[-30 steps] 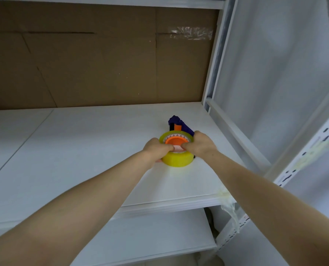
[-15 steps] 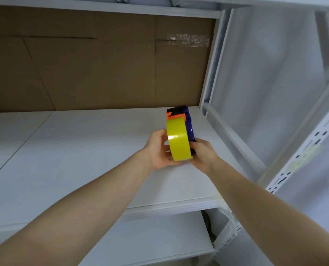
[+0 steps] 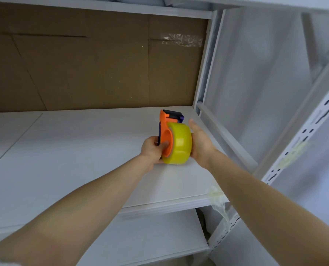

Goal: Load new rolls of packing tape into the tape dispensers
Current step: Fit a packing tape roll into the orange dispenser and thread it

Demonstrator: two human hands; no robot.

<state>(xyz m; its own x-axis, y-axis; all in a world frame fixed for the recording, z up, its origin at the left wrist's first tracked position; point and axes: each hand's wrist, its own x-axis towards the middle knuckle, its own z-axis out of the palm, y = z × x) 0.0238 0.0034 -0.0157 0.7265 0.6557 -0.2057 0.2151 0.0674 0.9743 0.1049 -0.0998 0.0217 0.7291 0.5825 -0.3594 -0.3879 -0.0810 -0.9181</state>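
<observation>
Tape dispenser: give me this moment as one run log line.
left hand: grips tape dispenser | right hand: flat against tape roll | roll: on dispenser | place: over white shelf

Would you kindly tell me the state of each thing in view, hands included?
tape dispenser: upright, loaded.
tape roll: seated on its orange hub, on edge.
left hand: grips the tape dispenser, thumb on the hub.
right hand: open, palm pressed against the tape roll.
cardboard back panel: creased, clear tape stuck on it.
</observation>
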